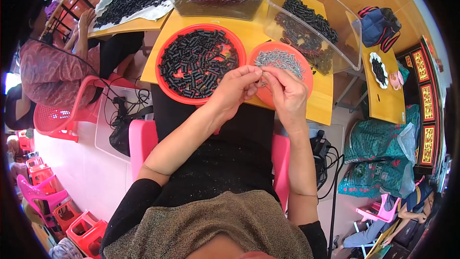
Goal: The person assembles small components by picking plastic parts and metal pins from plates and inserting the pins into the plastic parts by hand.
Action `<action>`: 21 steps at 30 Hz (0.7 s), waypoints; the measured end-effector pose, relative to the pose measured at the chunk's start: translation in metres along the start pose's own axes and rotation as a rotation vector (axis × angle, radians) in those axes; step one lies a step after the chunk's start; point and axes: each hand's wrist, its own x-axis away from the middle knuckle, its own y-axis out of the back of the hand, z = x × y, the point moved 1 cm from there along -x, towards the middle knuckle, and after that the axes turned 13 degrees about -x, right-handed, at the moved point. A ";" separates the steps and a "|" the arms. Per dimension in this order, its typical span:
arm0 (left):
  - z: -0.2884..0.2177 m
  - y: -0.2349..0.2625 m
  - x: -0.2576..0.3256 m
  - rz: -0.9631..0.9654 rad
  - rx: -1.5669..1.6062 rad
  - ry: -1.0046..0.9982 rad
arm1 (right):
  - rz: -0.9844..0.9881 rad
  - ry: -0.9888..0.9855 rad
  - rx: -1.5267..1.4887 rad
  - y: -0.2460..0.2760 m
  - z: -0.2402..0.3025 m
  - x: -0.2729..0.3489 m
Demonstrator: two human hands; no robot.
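Both hands pinch together over the near edge of the small tray, fingertips meeting on a tiny piece too small to make out.

The left hand (236, 88) and right hand (286, 92) close their fingertips narrowly against each other, just above the near rim of the small orange tray (306, 82) that holds a heap of small grey metal pieces (280, 61). Just to the left, touching it, sits a larger red round tray (163, 52) filled with short black tubes (199, 62). Both trays rest on a yellow table (249, 31). Beyond them stand two clear plastic tubs (345, 29) with more black parts. Another person sits at the far left on a pink chair (62, 120).
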 end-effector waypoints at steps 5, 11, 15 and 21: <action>-0.008 0.011 0.024 -0.093 -0.133 -0.257 | -0.028 -0.062 -0.132 -0.019 0.006 0.002; -0.015 0.021 0.039 -0.144 -0.128 -0.323 | 0.027 -0.199 -0.213 -0.036 0.029 0.005; -0.017 0.023 0.043 -0.117 -0.164 -0.348 | -0.037 -0.203 -0.248 -0.041 0.034 0.006; -0.022 0.020 0.049 -0.123 -0.244 -0.368 | -0.035 -0.171 -0.259 -0.047 0.023 0.011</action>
